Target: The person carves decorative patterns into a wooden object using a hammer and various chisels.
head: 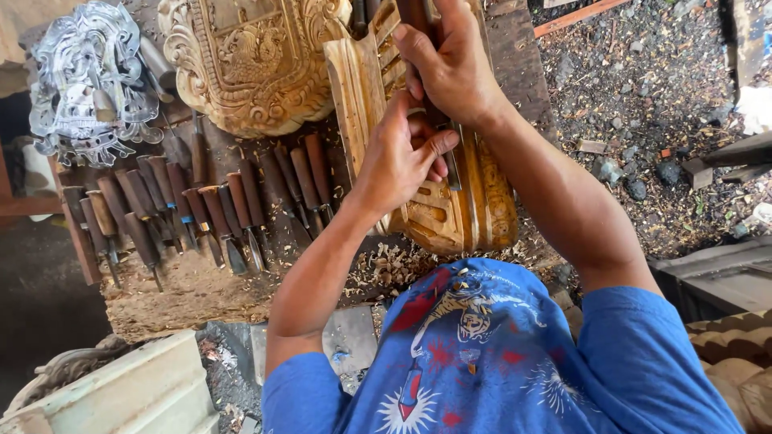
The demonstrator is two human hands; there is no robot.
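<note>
Head view, looking straight down on a person in a blue printed T-shirt (498, 362) bent over a rough wooden worktop (185, 293). Right hand (450, 64) closed around the dark wooden handle of a carving chisel (441, 120), held upright, fist high on the shaft. Left hand (402, 157) closed lower down, fingers pinching the chisel's metal shank just above the wood, heel of the hand resting on the piece. Blade tip meets a pale, long carved wooden panel (454, 201) with cut-out slots and scrollwork, lying on the worktop directly in front of the person's chest. Curled wood shavings (394, 265) heaped against its near edge. To the left, a row of wood-handled chisels (201, 205) laid side by side, blades toward the person. Beyond them, a large ornate carved wooden plaque (249, 64) with a bird motif, touching the panel's far end. Further left, a silver-painted carved mask (92, 80). Gravel ground (643, 96) on the right.
</note>
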